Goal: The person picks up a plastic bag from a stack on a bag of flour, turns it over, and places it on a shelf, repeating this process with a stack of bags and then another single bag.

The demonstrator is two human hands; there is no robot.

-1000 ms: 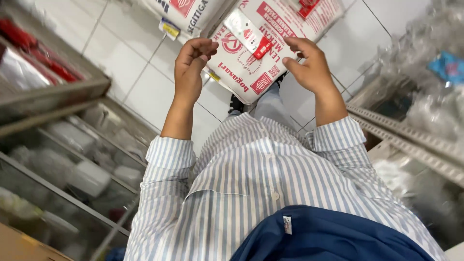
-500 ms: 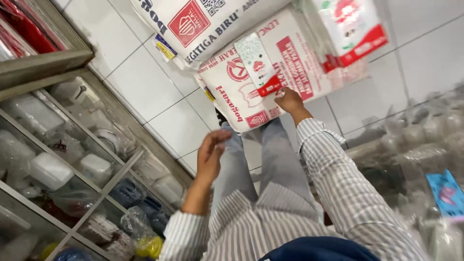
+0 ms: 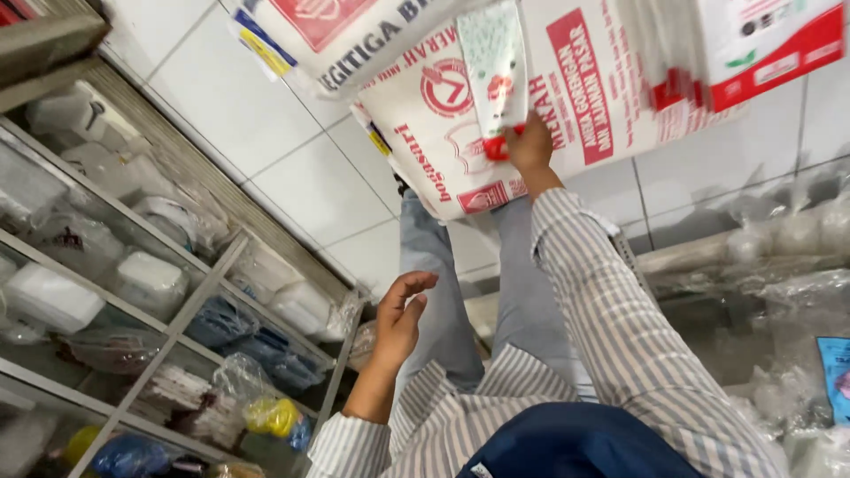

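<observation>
My right hand reaches out in a striped sleeve and pinches the red bottom edge of a small white packet with green dots. The packet lies against a large white sack with red print. Another white sack with blue and red print lies over the first one's left end. My left hand hangs lower, near my grey trouser leg, with its fingers apart and nothing in it.
A glass display cabinet with a metal frame runs along the left, holding white plastic tubs and bagged goods. White floor tiles lie between it and the sacks. Clear plastic bags fill shelves on the right. A red-and-white box sits at the top right.
My left hand has let go of the sack and dropped back toward my body. My right hand has stayed on the small packet. The view has swung toward the cabinet.
</observation>
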